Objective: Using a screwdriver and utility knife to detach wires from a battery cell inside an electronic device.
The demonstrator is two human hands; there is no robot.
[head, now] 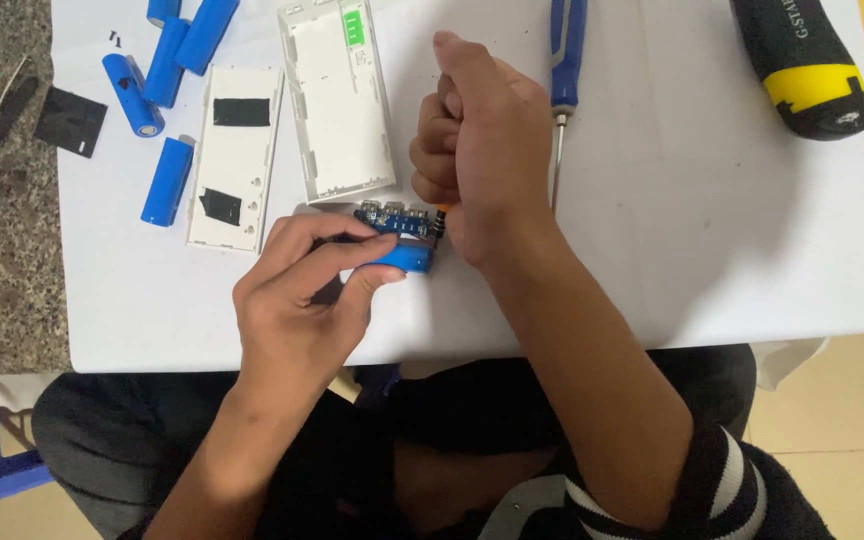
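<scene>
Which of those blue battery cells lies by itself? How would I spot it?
Start at the white sheet and go to its left edge. Beside the flat white cover panel lies one blue cylindrical cell. Unlike the clustered cells above, it lies apart, touching none.

A small green rectangular label (353,27) is seen at the top end of the open white plastic casing (337,110), which lies on the white sheet (712,220). A yellow band (814,85) is carried round the black tool handle (802,60) at upper right.
</scene>
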